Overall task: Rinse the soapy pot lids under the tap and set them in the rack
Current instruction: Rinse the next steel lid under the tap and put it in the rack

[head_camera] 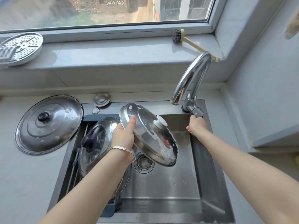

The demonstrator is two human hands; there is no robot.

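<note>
My left hand (124, 135) grips the rim of a steel lid with a white knob (145, 125), thumb on its top face. The lid is tilted over the sink (169, 191), with soap foam along its lower edge. My right hand (196, 126) is curled round the tap's lever handle (195, 111). No water shows at the tap spout (175, 101). Behind my left wrist, a steel lid with a dark knob (98, 138) leans in the rack (76, 159) on the sink's left side. A large steel lid with a black knob (48, 123) lies flat on the counter to the left.
A round perforated steamer tray (21, 47) sits on the windowsill at the left, and a dish brush (186, 40) lies on the sill at the right. The drain strainer (144, 162) shows below the held lid. A grey wall closes in on the right.
</note>
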